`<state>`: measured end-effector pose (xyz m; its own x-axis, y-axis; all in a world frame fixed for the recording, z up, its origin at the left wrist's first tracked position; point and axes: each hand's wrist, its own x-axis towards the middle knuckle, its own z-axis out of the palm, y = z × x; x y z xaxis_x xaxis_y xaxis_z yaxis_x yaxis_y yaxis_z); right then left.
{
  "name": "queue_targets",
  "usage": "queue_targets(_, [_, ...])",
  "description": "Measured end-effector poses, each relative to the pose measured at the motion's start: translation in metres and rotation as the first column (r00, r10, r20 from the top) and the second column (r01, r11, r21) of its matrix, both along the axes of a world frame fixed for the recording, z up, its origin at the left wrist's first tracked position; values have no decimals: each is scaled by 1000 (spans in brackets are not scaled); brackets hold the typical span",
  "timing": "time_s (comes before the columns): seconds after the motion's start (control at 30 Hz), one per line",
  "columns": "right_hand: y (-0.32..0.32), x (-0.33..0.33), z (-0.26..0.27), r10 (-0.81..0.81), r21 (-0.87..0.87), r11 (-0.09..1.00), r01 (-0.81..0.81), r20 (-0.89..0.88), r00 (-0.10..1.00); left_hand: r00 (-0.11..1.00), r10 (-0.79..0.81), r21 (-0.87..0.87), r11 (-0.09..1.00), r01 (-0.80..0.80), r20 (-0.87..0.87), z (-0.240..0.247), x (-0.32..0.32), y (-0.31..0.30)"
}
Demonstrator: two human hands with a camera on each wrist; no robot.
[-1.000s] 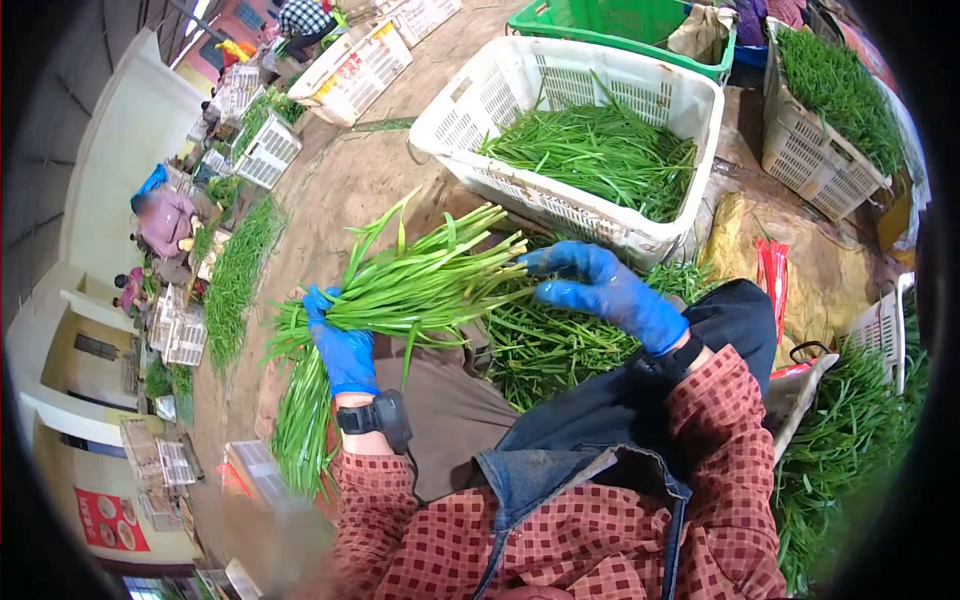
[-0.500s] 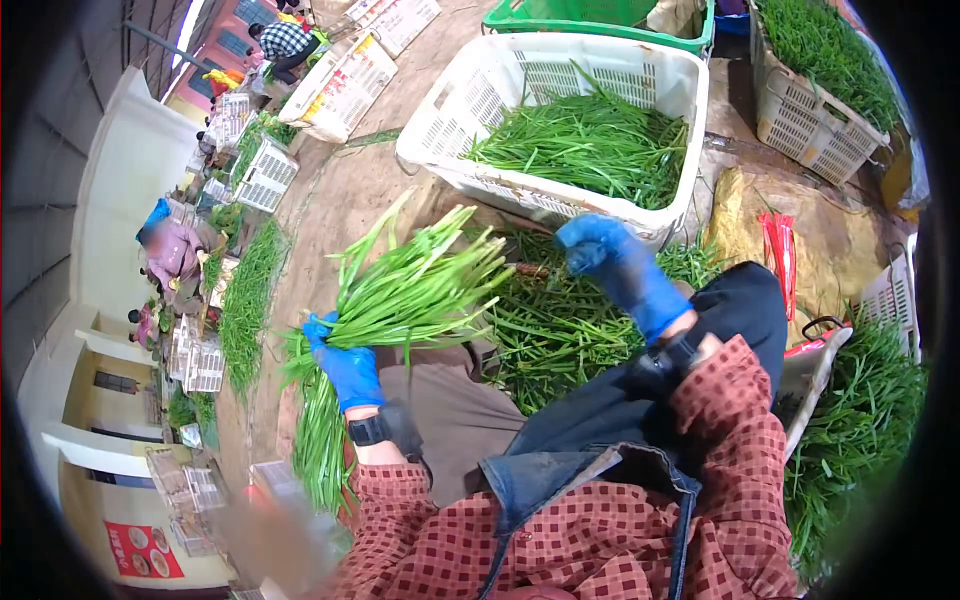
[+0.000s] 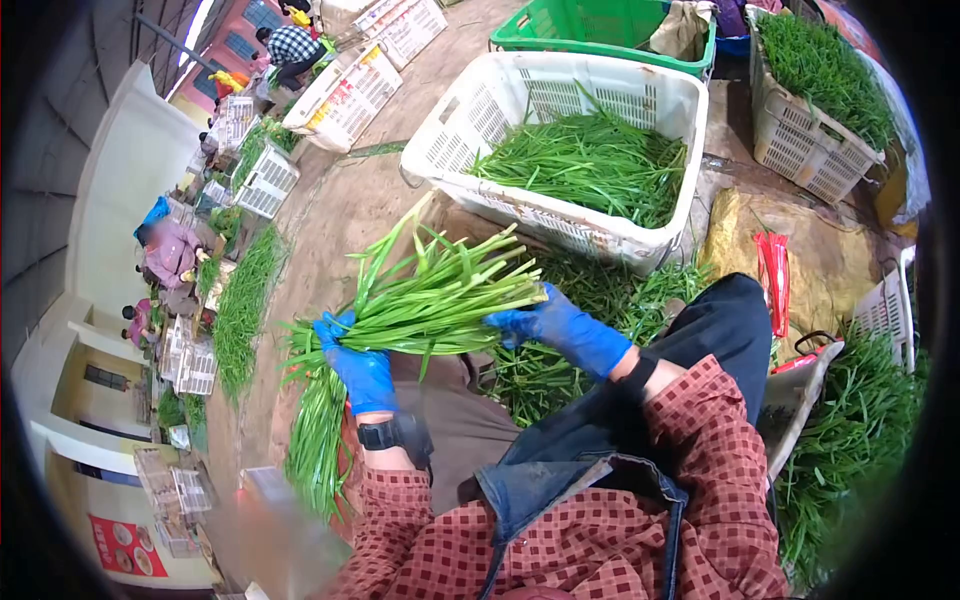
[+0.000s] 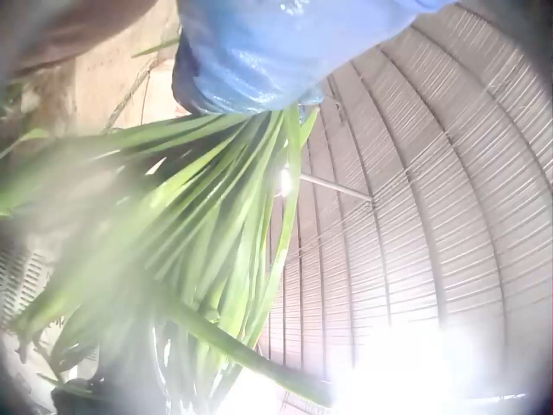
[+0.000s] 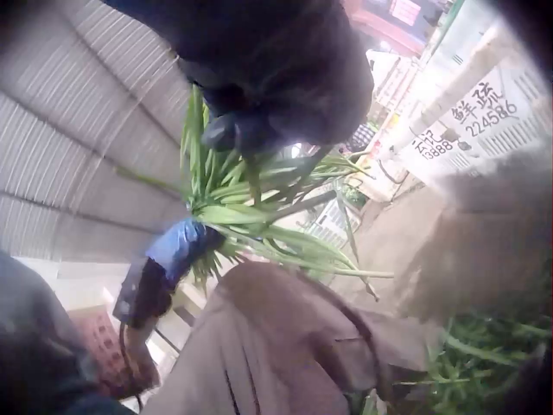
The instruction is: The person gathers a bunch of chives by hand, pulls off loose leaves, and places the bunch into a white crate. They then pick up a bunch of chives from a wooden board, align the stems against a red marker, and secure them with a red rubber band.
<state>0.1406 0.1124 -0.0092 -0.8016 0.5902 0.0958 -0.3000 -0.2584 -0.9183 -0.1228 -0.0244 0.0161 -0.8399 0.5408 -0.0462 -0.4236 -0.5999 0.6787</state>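
In the head view, my blue-gloved left hand (image 3: 360,372) grips a bunch of long green stalks (image 3: 430,300) near its leafy end. The left wrist view shows that glove (image 4: 251,56) above the fanned leaves (image 4: 216,225). At the bunch's pale cut ends, my right hand (image 3: 572,330) has thumb and fingers around some stalks. Dark in the right wrist view, the right hand (image 5: 276,86) is against the stalks (image 5: 233,212), its fingertips partly hidden. More long leaves (image 3: 318,445) hang below the left hand.
A white crate (image 3: 560,205) of greens stands ahead, a green crate (image 3: 600,30) behind it. Loose greens (image 3: 640,300) lie between my legs and the white crate. Red strips (image 3: 772,280) rest on a yellow sack (image 3: 740,240) at right. People and crates (image 3: 268,180) are at far left.
My right hand has come away from the stalk ends, drawn back with curled fingers, then returned leftward to hold them. The left hand keeps its grip on the bunch.
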Motion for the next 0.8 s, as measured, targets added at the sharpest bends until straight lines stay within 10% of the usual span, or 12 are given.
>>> queue_targets(0.17, [38,52,4,40,-263,965,-17,82,996,988,156,72,985,-156,-5,2,-11,-10])
queue_targets(0.23, [52,71,8,-50,-88,993,79,298,953,993,-45,226,972,70,-113,6,-19,-21])
queue_targets(0.27, [64,64,-68,-296,492,870,45,446,844,997,-2,225,974,18,-71,12,-19,-20])
queue_targets(0.3, [77,54,-139,-575,882,454,-125,397,716,999,35,224,974,-26,-32,19,-19,-16])
queue_targets(0.33, [65,55,-91,-577,884,449,-126,396,714,993,113,189,976,-107,-20,25,-16,-11])
queue_targets(0.4, [32,57,5,-217,326,939,114,300,929,998,69,227,972,-64,-14,37,-1,-5])
queue_targets(0.5, [22,37,48,115,188,969,-163,243,963,996,17,229,973,4,-90,30,-3,-2])
queue_targets(0.63, [-14,-7,21,41,266,957,-115,268,963,995,97,133,987,-92,-33,33,6,14])
queue_targets(0.67, [-29,0,22,-225,628,778,-12,296,928,984,175,28,984,-176,46,35,8,13])
queue_targets(0.7, [-37,5,29,-212,630,777,-23,296,931,981,189,30,981,-190,46,35,11,13])
queue_targets(0.77, [-48,11,36,-343,927,350,-133,259,903,987,151,16,988,-152,61,35,17,11])
queue_targets(0.8, [-47,14,34,-338,909,414,-41,195,921,989,146,11,989,-146,6,28,13,8])
